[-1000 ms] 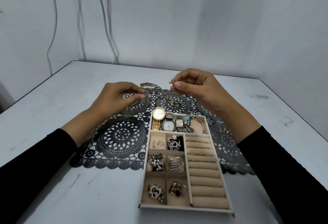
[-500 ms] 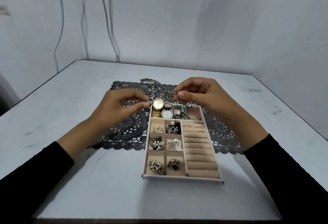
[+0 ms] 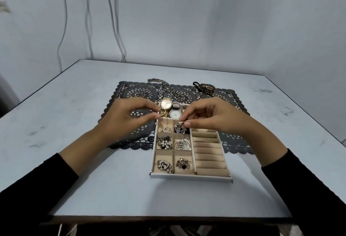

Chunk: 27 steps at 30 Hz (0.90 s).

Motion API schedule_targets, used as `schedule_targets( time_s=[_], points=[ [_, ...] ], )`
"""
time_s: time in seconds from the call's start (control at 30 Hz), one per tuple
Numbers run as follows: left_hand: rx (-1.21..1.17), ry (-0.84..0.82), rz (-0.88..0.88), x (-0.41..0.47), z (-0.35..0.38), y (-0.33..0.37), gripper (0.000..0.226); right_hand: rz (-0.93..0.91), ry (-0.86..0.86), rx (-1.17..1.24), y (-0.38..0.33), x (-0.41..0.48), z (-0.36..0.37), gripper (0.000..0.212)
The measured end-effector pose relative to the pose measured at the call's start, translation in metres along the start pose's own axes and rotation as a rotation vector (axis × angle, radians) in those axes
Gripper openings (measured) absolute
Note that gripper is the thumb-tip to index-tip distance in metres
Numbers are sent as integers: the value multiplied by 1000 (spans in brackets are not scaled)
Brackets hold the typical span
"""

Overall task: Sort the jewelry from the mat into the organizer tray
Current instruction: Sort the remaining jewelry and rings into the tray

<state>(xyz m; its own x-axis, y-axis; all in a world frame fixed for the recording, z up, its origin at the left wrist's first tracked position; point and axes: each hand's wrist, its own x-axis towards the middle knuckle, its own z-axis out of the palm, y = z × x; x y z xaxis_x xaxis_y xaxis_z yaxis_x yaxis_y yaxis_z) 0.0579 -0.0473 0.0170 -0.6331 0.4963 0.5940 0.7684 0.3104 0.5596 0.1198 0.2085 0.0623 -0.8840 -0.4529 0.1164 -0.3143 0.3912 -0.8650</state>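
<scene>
with left hand (image 3: 129, 118) and right hand (image 3: 211, 118) grips each pinching a small piece (image 3: 183, 123) (too tiny to name) above the organizer tray (image 3: 191, 178) at mid tabletop (image 3: 93, 179), lower slowly, one at a time, into a fitting slot.

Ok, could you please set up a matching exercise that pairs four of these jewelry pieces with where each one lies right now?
Things:
1. gold watch
2. silver leaf brooch
3. heart brooch
4. long chain

Places:
A. across the far part of the mat, beyond the tray
B. tray, nearest row, left small compartment
C. tray, far compartment
D. tray, middle row, right small compartment

Pairs: 1-C, 2-D, 3-B, 4-A.
</scene>
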Motion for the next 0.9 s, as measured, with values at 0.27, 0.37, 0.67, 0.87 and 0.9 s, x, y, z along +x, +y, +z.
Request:
schedule_targets(
  time_s=[0.27, 0.37, 0.67, 0.87, 0.9],
  points=[
    [12, -4, 16, -1, 1, -1, 19, 54, -53, -202, 2, -2, 4, 13],
    [13, -2, 23, -1, 2, -2, 19, 48, -63, -271, 1, -3, 5, 11],
    [18, -14, 47, -1, 3, -2, 20, 91, -118, -409, 3, 1, 7, 14],
    [19, -9, 60, -1, 3, -2, 19, 99, -135, -445, 6, 7, 10, 14],
    [19, -8, 62, -1, 3, -2, 19, 100, -129, -447, 7, 7, 11, 13]
  ],
)
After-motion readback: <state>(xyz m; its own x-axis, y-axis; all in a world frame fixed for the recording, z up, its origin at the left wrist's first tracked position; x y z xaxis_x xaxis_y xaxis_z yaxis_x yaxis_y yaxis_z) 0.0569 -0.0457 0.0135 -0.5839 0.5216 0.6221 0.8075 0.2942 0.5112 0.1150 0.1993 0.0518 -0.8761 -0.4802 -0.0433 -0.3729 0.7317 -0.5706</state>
